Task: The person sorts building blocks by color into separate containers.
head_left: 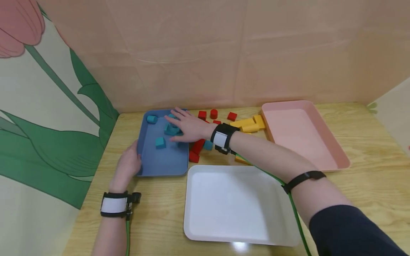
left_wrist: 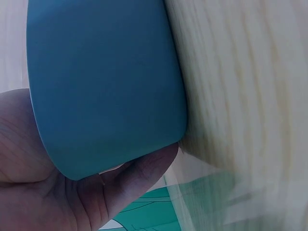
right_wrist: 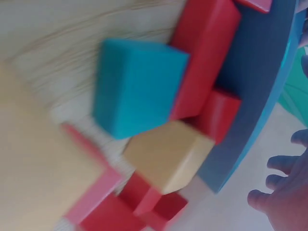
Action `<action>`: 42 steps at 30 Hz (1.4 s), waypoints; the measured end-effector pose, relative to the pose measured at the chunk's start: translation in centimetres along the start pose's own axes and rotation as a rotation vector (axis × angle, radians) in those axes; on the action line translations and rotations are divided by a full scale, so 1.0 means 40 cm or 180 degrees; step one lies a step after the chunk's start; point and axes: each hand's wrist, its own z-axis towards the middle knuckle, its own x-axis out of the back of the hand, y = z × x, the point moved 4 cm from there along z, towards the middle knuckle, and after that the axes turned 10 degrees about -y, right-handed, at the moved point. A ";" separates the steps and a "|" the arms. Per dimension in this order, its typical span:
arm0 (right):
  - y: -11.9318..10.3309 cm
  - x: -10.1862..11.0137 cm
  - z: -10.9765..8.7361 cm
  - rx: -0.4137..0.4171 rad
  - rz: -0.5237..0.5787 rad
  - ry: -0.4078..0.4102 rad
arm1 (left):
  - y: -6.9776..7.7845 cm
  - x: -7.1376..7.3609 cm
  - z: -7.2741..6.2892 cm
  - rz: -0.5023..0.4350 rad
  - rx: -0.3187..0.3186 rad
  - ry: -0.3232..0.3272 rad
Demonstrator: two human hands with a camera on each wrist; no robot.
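My left hand (head_left: 129, 163) gripped the blue tray (head_left: 150, 164) by its side, near the far left corner of the desk (head_left: 157, 209); my right hand (head_left: 189, 129), fingers splayed wide, was above its blue blocks (head_left: 160, 143).

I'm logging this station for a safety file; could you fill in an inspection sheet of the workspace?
Surface: wooden table, light grain.
Job's things: blue tray holding teal blocks; another teal block outside it, near red blocks; yellow blocks beside pink tray; white tray in front.
Clutter: nothing seen.
Hands: left hand grips the blue tray's left side; right hand, fingers spread, over its right side.
Cables: green cables, one along each forearm.
Surroundings: creased beige backdrop behind; flower mural left.
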 end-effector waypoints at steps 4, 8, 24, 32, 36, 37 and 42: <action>0.022 -0.012 -0.023 0.0026 -0.0003 -0.0054 | -0.001 -0.003 0.001 -0.0031 0.0060 -0.0044; 0.040 -0.024 -0.046 0.0031 0.0007 -0.0121 | 0.001 -0.004 0.001 -0.0032 0.0084 -0.0046; 0.057 -0.052 -0.182 0.0216 0.0013 -0.0244 | 0.006 -0.001 0.001 -0.0030 0.0046 -0.0023; 0.066 -0.064 -0.237 0.0190 0.0096 -0.0100 | -0.002 0.000 0.002 -0.0031 0.0023 0.0000; 0.072 -0.074 -0.251 0.0188 0.0057 0.0001 | -0.004 -0.002 0.004 -0.0020 0.0025 0.0017; 0.074 -0.077 -0.254 0.0177 0.0056 0.0015 | -0.005 -0.002 0.004 -0.0024 0.0027 0.0019; 0.081 -0.081 -0.262 0.0102 0.0043 0.0053 | -0.003 -0.003 0.003 -0.0023 0.0004 0.0024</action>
